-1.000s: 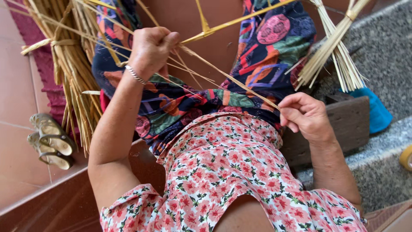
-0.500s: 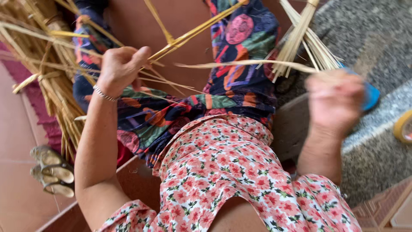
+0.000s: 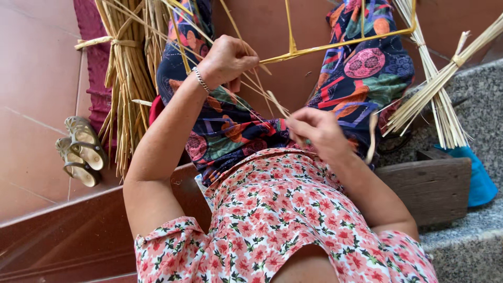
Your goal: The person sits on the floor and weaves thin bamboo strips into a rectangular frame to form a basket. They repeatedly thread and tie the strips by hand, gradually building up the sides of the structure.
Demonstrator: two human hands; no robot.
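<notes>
My left hand (image 3: 226,58), with a silver bracelet on its wrist, is raised and closed around several thin pale straw strands (image 3: 250,86) that fan down across my lap. My right hand (image 3: 318,132) sits lower, in front of my patterned trousers, its fingers pinched on the near end of one flat strand (image 3: 276,102). A frame of yellow bamboo strips (image 3: 335,43) crosses just above both hands. My floral shirt fills the bottom of the view.
A tied bundle of straw (image 3: 127,78) leans at the left over a red mat. A pair of sandals (image 3: 79,151) lies on the tiled floor. Two tied splint bundles (image 3: 437,97) rest at the right above a wooden block (image 3: 429,183) and a blue object (image 3: 478,181) on a stone step.
My right hand has swung back in from the far right to the middle of my lap and pinched a strand. My left hand stays raised on the strands.
</notes>
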